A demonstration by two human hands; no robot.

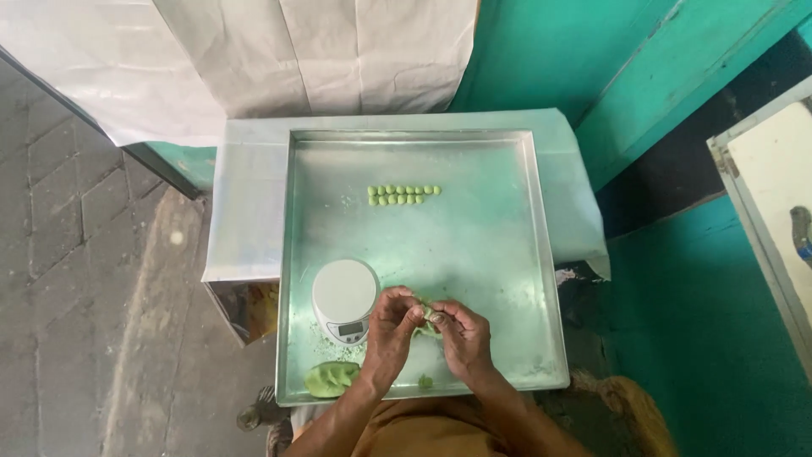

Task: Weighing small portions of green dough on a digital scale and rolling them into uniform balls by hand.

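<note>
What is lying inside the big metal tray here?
Inside the metal tray: two rows of small green balls, a white kitchen scale, a green dough lump, and a small green bit. The left hand and right hand cover part of the piece they pinch.

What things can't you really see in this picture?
- Head view: the green piece pinched between the left hand and right hand is mostly covered by fingers, so its shape is unclear.
- The scale display is too small to read.
- The dough lump is partly hidden behind the left forearm.
- The balls on the tray are too small to count surely.
- The grey thing at the right is cut off by the edge.
</note>
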